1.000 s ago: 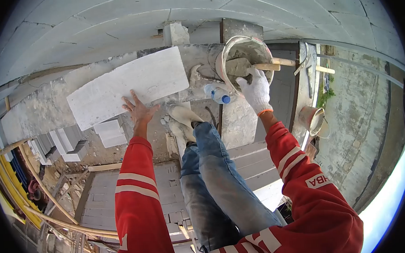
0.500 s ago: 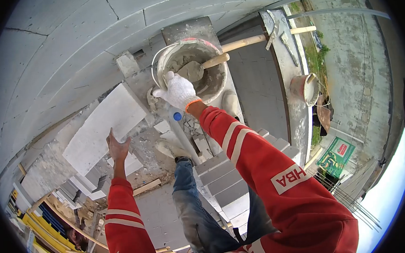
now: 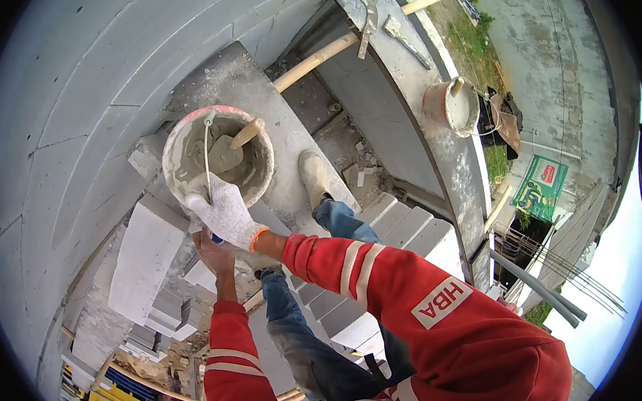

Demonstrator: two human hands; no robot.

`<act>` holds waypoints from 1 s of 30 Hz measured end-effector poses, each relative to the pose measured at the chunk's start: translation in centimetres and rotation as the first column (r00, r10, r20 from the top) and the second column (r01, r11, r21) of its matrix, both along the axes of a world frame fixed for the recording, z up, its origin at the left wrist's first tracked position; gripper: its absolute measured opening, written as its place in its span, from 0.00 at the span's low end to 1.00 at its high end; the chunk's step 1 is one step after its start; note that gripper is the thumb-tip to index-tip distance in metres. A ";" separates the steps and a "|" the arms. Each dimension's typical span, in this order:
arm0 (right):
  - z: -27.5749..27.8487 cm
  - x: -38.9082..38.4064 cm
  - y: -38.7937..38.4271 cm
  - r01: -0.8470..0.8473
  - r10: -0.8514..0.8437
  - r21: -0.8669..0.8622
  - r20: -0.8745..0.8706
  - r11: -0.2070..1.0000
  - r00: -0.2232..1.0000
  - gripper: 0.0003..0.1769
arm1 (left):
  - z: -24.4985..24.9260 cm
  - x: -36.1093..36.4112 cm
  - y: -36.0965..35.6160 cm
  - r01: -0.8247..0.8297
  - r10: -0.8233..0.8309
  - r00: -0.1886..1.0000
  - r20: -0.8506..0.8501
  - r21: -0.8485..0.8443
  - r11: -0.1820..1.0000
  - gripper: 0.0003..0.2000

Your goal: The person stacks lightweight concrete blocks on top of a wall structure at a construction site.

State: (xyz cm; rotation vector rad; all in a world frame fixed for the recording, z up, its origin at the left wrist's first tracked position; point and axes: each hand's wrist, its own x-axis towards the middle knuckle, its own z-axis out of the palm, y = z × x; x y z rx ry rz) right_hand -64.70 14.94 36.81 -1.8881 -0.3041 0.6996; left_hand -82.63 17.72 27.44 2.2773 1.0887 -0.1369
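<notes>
A bucket (image 3: 267, 176) of wet grey mortar has a trowel (image 3: 247, 134) lying in it, wooden handle up against the rim. Its wire handle (image 3: 207, 152) is raised across the opening. My right hand (image 3: 224, 213), in a white knitted glove, is closed on that wire handle at the near rim. Just below the glove is my bare left hand (image 3: 216, 255), its fingertips partly hidden behind the glove. A bit of blue (image 3: 217, 239) shows between the two hands. A large white block (image 3: 148, 257) lies to the left of them.
Grey block wall (image 3: 64, 156) curves along the left. My boots (image 3: 314, 177) stand among stacked blocks (image 3: 402, 229) and rubble. On the ledge at right are a hammer (image 3: 367, 24) and a second bucket (image 3: 447, 107). A wooden pole (image 3: 317, 61) crosses the gap.
The view has shifted. My right hand has gone from beside the rim to the bucket's wire handle, now raised over the opening. My left hand has moved from the white block to beneath the glove.
</notes>
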 end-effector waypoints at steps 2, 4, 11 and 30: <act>2.9 2.9 -1.9 0.286 -0.278 -0.012 -0.286 0.958 0.917 0.17 | 0.9 1.4 -0.1 -0.062 0.058 0.996 0.065 0.065 0.996 0.23; 4.7 6.7 -4.3 0.311 -0.311 -0.047 -0.296 0.949 0.903 0.18 | 0.7 1.8 0.1 -0.072 0.069 0.997 0.039 0.059 0.996 0.22; 11.0 21.8 -14.9 0.256 -0.246 -0.032 -0.409 0.966 0.879 0.22 | 0.0 2.7 -0.1 -0.130 0.133 0.991 -0.031 0.087 0.988 0.22; 3.6 55.9 -31.8 0.001 0.475 -0.862 0.280 0.507 0.834 0.31 | -0.4 3.5 -2.3 -0.228 0.240 0.965 -0.102 0.116 0.967 0.19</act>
